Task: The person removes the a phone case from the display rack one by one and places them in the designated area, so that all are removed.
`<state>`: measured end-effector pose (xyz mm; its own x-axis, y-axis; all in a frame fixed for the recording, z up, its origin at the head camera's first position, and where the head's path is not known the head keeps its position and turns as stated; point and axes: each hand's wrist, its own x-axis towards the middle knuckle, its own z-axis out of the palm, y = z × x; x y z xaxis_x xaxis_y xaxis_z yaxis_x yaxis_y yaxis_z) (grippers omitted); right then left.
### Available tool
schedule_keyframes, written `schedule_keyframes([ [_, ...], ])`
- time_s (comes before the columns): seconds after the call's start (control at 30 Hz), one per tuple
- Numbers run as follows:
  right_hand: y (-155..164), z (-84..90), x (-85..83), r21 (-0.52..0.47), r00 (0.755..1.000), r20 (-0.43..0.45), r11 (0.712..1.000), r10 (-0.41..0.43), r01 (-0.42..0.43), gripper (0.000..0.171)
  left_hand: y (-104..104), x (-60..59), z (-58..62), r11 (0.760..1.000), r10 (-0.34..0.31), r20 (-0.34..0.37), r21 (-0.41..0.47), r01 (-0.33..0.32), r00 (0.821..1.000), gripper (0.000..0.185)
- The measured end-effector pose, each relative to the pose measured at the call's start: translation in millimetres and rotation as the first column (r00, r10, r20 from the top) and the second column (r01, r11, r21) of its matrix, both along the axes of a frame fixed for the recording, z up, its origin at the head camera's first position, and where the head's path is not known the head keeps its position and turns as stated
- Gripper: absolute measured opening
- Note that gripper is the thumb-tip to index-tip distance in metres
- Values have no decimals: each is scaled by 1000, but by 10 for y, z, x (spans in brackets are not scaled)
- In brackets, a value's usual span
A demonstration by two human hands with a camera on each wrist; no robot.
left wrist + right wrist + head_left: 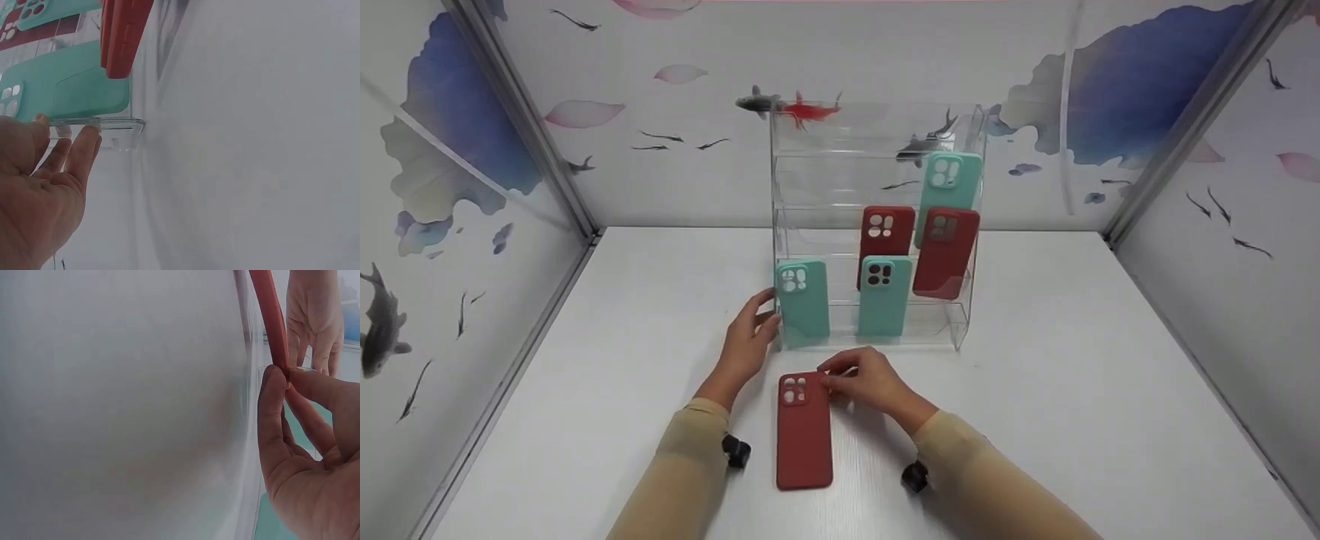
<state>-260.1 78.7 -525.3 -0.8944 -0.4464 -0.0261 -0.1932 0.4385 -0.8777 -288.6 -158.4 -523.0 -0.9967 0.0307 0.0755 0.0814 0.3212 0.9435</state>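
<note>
Pinching with thumb and fingers of the right hand (871, 381) the upper right corner of a red phone case (805, 446), at lower centre of the frame. Touching with nearly straight fingers of the left hand (745, 341) a clear tiered rack (825, 206) (bearing teal cases (885, 307) and red ones (949, 255)), near the centre.

Right hand (315, 489): on the right, thumb and finger pinching the end of the red phone case
Red phone case (271, 315): seen edge-on, tilted slightly
Left hand (316, 312): on the far side, fingers by the clear rack
Clear rack (261, 486): partly hidden behind the right hand
Teal phone cases (270, 520): showing only in patches
White table (124, 405): blurred, filling the left
</note>
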Motion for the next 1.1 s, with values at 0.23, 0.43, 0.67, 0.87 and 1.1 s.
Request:
schedule_keyframes([
  [0.23, -14, 16, 25, 49, 1000, 4, 999, -5, 5, 14, 14, 8, 14, 1000, -4, 14, 17, 3, 1000, 52],
  [0.43, -31, 30, 63, 76, 999, 43, 997, -21, 18, 14, 28, 12, 7, 1000, -9, 18, 25, 8, 1000, 53],
  [0.67, -48, 45, 80, 133, 999, 44, 991, -19, 13, 16, 34, 5, 3, 999, -17, 18, 40, 17, 1000, 53],
  [0.87, -56, 58, 72, 137, 998, 55, 990, -23, 15, 16, 32, 7, 15, 999, -20, 23, 33, 19, 1000, 53],
  [1.1, -59, 20, 57, 97, 999, 37, 995, -25, 21, 13, 6, 16, 23, 1000, -8, 20, 15, 8, 1000, 53],
])
